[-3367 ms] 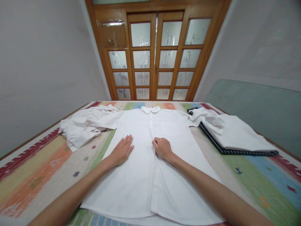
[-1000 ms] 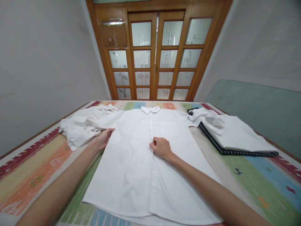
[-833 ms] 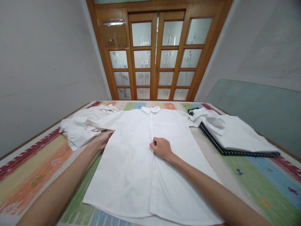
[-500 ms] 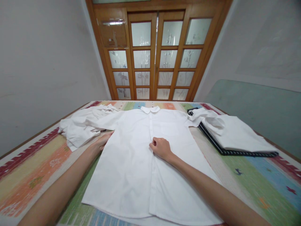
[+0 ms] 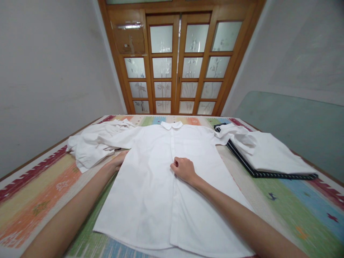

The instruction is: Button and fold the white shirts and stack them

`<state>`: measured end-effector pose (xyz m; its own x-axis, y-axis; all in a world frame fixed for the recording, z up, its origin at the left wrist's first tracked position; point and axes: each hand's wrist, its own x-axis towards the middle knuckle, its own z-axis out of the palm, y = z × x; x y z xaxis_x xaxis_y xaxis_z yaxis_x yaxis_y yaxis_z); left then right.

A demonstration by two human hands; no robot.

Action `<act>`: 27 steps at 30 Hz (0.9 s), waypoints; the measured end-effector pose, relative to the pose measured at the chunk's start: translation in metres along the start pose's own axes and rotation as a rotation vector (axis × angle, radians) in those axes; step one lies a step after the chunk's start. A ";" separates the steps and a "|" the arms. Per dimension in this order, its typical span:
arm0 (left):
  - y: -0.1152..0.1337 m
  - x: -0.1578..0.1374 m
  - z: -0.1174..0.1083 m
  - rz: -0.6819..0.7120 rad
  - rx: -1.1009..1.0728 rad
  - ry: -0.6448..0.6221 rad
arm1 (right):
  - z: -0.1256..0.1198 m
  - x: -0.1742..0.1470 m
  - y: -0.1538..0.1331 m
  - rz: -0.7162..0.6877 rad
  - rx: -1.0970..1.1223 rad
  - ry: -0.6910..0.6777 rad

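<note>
A white button-up shirt [image 5: 150,186] lies spread front side up in the middle of the table, its collar at the far end. My right hand [image 5: 184,168] is closed in a fist on the button placket, halfway down, and pinches the cloth there. At the shirt's left side edge, below the sleeve, is my left hand [image 5: 119,160]. Its fingertips are hidden at the cloth's edge, so their grip does not show. The left sleeve rests against a crumpled heap of white clothing [image 5: 90,145]; the right sleeve reaches the folded pile.
On the right lies folded white clothing [image 5: 276,152] on top of a black striped folded cloth [image 5: 285,175]. A multicoloured patterned tablecloth [image 5: 301,211] covers the table. Walls flank both sides, a pale green panel [image 5: 290,122] stands right, and wooden glass-paned doors [image 5: 177,64] are beyond.
My left hand has shifted very slightly left, and the shirt's left edge with it. My right hand stays in place on the placket.
</note>
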<state>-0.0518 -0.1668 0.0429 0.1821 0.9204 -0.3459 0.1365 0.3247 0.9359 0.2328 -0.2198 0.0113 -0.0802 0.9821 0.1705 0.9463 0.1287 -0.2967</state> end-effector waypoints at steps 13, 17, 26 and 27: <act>-0.012 0.003 -0.016 -0.033 0.093 -0.052 | 0.000 0.000 0.000 -0.004 -0.021 -0.022; -0.013 0.005 -0.018 -0.077 0.019 -0.021 | 0.001 0.001 0.000 -0.006 -0.019 -0.020; 0.001 0.004 0.007 -0.076 0.263 0.232 | 0.000 0.000 0.000 -0.004 -0.022 -0.022; 0.002 0.005 0.010 -0.072 0.318 0.276 | -0.001 0.000 -0.001 -0.004 -0.022 -0.023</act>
<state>-0.0406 -0.1634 0.0426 -0.1006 0.9357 -0.3380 0.4404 0.3465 0.8282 0.2324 -0.2202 0.0120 -0.0912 0.9845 0.1500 0.9526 0.1302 -0.2750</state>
